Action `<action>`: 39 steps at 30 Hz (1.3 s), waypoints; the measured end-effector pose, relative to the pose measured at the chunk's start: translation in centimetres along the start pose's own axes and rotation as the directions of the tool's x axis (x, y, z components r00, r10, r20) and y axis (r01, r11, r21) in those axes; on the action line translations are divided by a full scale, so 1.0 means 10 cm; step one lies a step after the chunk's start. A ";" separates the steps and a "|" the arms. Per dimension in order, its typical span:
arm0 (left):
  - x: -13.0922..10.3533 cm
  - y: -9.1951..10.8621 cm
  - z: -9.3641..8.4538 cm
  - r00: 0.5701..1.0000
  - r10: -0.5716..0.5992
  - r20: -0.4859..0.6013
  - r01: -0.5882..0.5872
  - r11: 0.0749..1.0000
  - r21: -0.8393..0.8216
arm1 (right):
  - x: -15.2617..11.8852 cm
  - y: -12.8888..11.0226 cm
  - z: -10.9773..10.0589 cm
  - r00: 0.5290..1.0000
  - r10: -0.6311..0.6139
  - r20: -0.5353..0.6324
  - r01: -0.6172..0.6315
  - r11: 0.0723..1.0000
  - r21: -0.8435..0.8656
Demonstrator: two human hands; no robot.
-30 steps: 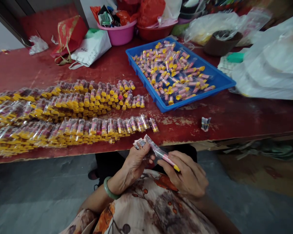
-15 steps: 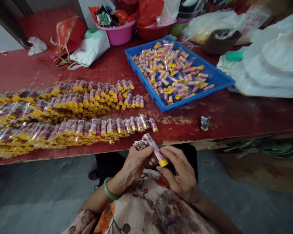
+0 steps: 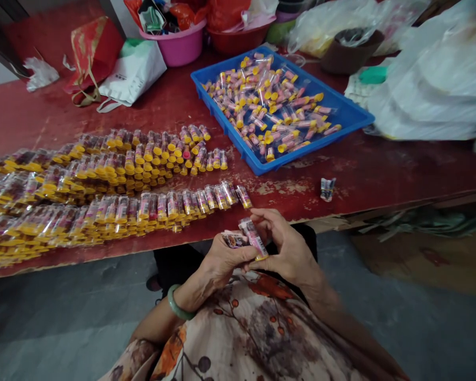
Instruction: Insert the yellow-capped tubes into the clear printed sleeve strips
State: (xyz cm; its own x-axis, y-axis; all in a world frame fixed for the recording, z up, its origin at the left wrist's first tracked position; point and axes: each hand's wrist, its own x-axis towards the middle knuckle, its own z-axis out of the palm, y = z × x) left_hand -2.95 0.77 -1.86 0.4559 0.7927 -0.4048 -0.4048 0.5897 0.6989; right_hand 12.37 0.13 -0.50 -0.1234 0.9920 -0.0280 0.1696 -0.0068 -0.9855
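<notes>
A small clear tube (image 3: 252, 236) with a yellow end and a printed label sits between my hands, just off the table's front edge. My left hand (image 3: 223, 257) is closed, its thumb pressed against the tube's lower part. The same hand holds a few small printed slips (image 3: 235, 240) with dark pictures on them. My right hand (image 3: 291, 254) is closed round the other side of the tube, thumb near its yellow end and fingers behind it. Some fingertips are hidden. Beyond the hands, stacked tubes (image 3: 121, 209) lie in long rows, yellow ends towards me.
A blue tray (image 3: 257, 168) holds many loose tubes. A small folded printed bundle (image 3: 327, 189) lies on the red table (image 3: 285, 198). Bags and a pink basin (image 3: 182, 45) stand at the back, with white plastic sheeting (image 3: 428, 100) at the right.
The tube has turned, so its printed barcode side now shows, and it stands a little steeper. My right hand has closed in on it. The view has shifted slightly.
</notes>
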 end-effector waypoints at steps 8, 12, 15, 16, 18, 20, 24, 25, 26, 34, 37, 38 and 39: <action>0.02 0.02 0.04 0.994 -0.051 -0.095 0.045 0.997 -0.059 | -0.04 0.00 0.04 0.984 -0.128 -0.125 0.107 0.981 -0.162; 0.02 0.05 0.04 0.999 -0.021 -0.043 0.019 0.999 -0.047 | -0.11 -0.05 -0.01 0.964 -0.250 -0.092 0.231 0.956 -0.180; 0.02 0.05 0.03 1.000 -0.011 -0.016 0.011 1.000 -0.027 | -0.15 -0.07 -0.01 0.922 -0.371 -0.111 0.342 0.914 -0.220; 0.01 0.05 0.03 1.000 -0.007 -0.016 0.006 1.000 -0.019 | -0.16 -0.06 0.01 0.897 -0.420 -0.135 0.380 0.891 -0.247; 0.01 0.05 0.05 1.000 -0.003 -0.024 0.003 1.000 -0.002 | -0.19 -0.03 0.05 0.837 -0.514 -0.189 0.444 0.839 -0.313; -0.01 0.05 0.07 0.999 -0.005 -0.035 0.005 1.000 0.000 | -0.21 0.00 0.09 0.782 -0.582 -0.223 0.481 0.791 -0.377; -0.04 0.06 0.09 0.999 -0.007 -0.035 0.006 1.000 -0.016 | -0.24 0.04 0.11 0.771 -0.599 -0.215 0.481 0.770 -0.419; -0.04 0.06 0.08 0.999 -0.003 -0.038 0.003 1.000 -0.018 | -0.25 0.04 0.11 0.780 -0.589 -0.211 0.472 0.775 -0.420; -0.04 0.06 0.08 0.999 0.001 -0.041 -0.002 1.000 -0.018 | -0.26 0.04 0.11 0.784 -0.582 -0.216 0.462 0.780 -0.422; -0.04 0.01 0.07 0.981 0.061 -0.182 -0.065 0.998 -0.015 | -0.27 0.00 0.17 0.799 -0.584 -0.141 0.457 0.743 -0.488; -0.04 0.02 0.09 0.982 0.082 -0.172 -0.086 0.996 -0.013 | -0.22 0.02 0.20 0.763 -0.635 -0.121 0.489 0.690 -0.533; -0.05 0.02 0.09 0.983 0.087 -0.165 -0.089 0.996 -0.010 | -0.21 0.03 0.21 0.757 -0.639 -0.137 0.489 0.694 -0.529; -0.05 0.02 0.09 0.984 0.090 -0.155 -0.091 0.996 -0.004 | -0.20 0.04 0.22 0.755 -0.633 -0.171 0.483 0.714 -0.506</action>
State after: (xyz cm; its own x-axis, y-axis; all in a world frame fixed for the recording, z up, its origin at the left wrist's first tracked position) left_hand -2.52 0.36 -1.01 0.2890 0.8568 -0.4271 -0.4480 0.5153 0.7306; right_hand 10.57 -2.12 -1.20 -0.0338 0.7752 0.6308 0.5566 0.5388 -0.6324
